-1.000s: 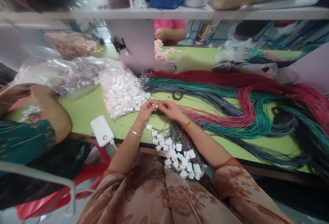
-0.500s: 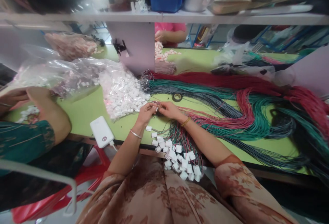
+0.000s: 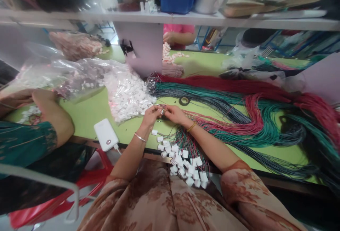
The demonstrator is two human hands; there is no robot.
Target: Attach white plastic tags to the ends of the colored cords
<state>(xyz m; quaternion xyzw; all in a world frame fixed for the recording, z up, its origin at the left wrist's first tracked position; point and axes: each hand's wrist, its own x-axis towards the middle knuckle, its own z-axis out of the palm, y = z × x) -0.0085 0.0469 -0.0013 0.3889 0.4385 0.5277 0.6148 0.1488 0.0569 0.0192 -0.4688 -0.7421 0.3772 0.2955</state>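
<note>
My left hand [image 3: 152, 115] is closed in a pinch around a small white plastic connector [image 3: 162, 111], mostly covered by the fingers. Against it, my right hand [image 3: 174, 114] is pinched too, on thin wire whose end I cannot make out. Red wires [image 3: 202, 118] run rightward from beside my right hand. Below my hands, wires with white connectors [image 3: 190, 167] on their ends hang over the table's front edge. A clear bag of loose white connectors [image 3: 127, 94] lies left of my left hand. Just beyond my right hand sits a roll of black tape [image 3: 184, 100].
Long bundles of red wires [image 3: 212, 80], green wires [image 3: 268, 125] and dark grey wires [image 3: 271, 160] spread over the green table [image 3: 85, 117]. A white power bank [image 3: 106, 134] with a cable lies near the front edge. A co-worker's arm [image 3: 57, 114] rests at left; a shelf [image 3: 148, 18] spans above.
The view has shifted slightly, so the background sits a little further right. Both hands stay together in the same pinch, with only slight finger movement.
</note>
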